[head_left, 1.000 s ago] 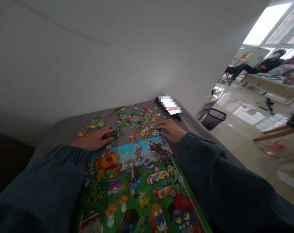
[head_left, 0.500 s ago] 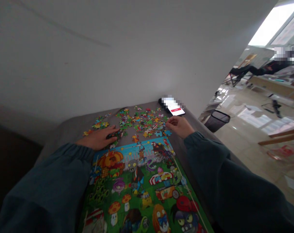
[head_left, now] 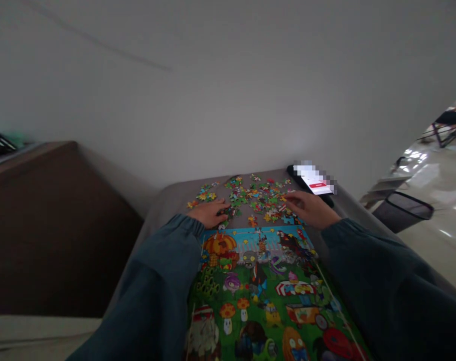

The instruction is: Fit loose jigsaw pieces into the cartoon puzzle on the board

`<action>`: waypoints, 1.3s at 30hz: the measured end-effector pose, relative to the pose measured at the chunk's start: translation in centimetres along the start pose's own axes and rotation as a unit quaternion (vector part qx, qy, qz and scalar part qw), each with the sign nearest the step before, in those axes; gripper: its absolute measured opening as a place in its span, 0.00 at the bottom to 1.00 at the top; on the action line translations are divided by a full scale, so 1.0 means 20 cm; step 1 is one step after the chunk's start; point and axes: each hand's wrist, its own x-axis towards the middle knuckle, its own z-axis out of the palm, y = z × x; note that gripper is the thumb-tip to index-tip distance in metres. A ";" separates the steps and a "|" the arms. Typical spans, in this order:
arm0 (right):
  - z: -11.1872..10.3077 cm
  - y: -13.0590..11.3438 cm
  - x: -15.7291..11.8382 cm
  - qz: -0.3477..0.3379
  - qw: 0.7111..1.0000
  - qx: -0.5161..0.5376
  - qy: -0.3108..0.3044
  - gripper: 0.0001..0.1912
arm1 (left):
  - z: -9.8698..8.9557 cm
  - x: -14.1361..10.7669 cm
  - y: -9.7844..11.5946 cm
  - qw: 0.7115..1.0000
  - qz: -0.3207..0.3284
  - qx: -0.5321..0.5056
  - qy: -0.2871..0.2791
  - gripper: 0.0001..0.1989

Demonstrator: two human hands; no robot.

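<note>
A loose heap of small jigsaw pieces (head_left: pixel 256 198) lies on the grey cloth cover beyond a colourful cartoon picture board (head_left: pixel 261 296). The board shows pumpkins, mushrooms and zombie figures on green. At the heap's near left edge my left hand (head_left: pixel 211 213) rests flat with its fingers stretched out, partly over a few dark pieces. Over the right side of the heap reaches my right hand (head_left: pixel 312 208), its fingers extended and slightly bent, tips touching pieces. Beneath both hands some pieces are hidden.
A phone with a lit screen (head_left: pixel 314 179) lies at the far right of the grey cover (head_left: pixel 167 200), against a pale wall (head_left: pixel 228 90). A dark mesh bin (head_left: pixel 404 210) stands on the floor to the right. Brown furniture (head_left: pixel 50 220) is at the left.
My view has swung left, so everything sits further right and the brown furniture shows. The right hand's fingers have straightened out over the pieces; the left hand stays at the heap's edge.
</note>
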 end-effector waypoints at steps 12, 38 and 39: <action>0.15 -0.09 0.25 -0.106 0.983 -0.079 -0.127 0.14 | 0.00 -0.01 0.02 1.000 -0.002 0.008 -0.007 0.28; 0.04 -0.11 0.36 -0.173 0.977 -0.034 -0.123 0.10 | 0.02 0.04 -0.05 1.000 0.013 -0.017 0.013 0.30; 0.07 -0.12 0.36 -0.187 0.973 -0.040 -0.130 0.10 | 0.02 0.04 -0.05 1.000 0.011 -0.021 0.015 0.30</action>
